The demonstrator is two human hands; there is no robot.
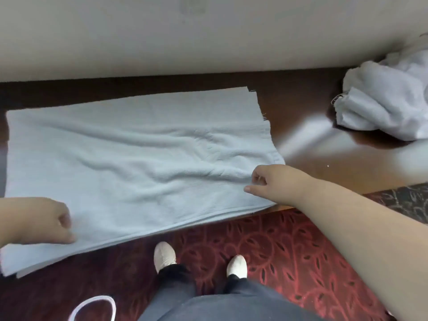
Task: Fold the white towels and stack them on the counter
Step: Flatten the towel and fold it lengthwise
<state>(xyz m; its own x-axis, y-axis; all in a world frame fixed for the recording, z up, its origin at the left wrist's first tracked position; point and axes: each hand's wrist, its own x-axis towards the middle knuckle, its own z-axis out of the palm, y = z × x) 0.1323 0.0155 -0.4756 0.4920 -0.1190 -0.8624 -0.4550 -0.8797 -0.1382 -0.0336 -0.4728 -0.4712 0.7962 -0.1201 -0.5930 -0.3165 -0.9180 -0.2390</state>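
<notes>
White towel (139, 158) flat, left hand (39, 220) and right hand (275, 181) fingers pinching its near edge

A plain off-white wall (208, 35) fills the upper part of the view. Below it runs a dark brown, glossy wooden counter (301, 107), with a broad streak of pale light reflected across its right side. In front of the counter, the floor is covered by a dark red carpet (289, 258) patterned with curling vines and leaves. A white looped cord (92, 304) lies on the carpet at lower left.
</notes>
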